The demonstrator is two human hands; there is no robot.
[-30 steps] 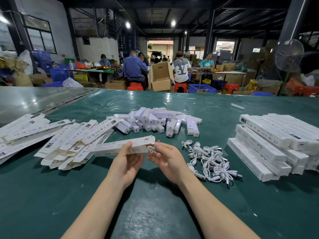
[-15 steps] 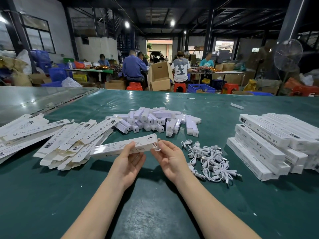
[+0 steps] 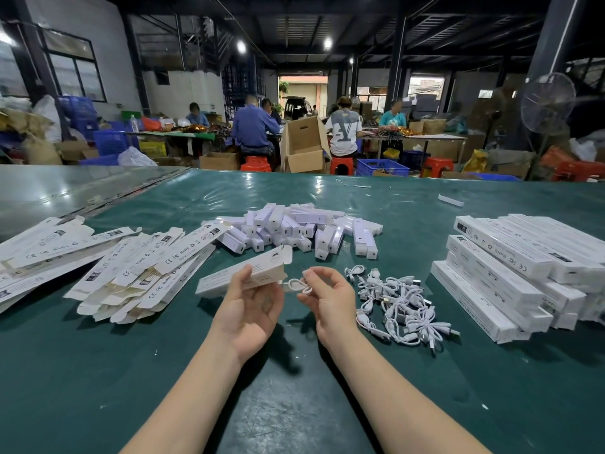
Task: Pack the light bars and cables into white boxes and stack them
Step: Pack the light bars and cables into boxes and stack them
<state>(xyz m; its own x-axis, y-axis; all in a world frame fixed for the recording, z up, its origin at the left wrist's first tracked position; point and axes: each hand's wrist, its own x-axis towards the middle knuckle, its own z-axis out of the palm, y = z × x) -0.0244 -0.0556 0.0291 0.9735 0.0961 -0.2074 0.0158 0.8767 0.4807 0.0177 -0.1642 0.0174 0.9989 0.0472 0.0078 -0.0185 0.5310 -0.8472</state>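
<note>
Green sheeting covers the worktop. On its right stands a stack of packed white boxes, and on its left lies a spread of flat unfolded cartons. A heap of light bars sits in the middle, with a tangle of white cables near the right hand. One long white box is held off the worktop by the left hand, thumb and fingers curled round it near its open end, flap raised. The right hand pinches a small coiled cable between thumb and fingertips, just beside that opening and not yet inside. For a clean insert, the coil should probably stay tight and enter lengthwise. The box mouth wants holding square rather than squeezed, with the flap clear. Whether a light bar already lies inside cannot be told.
</note>
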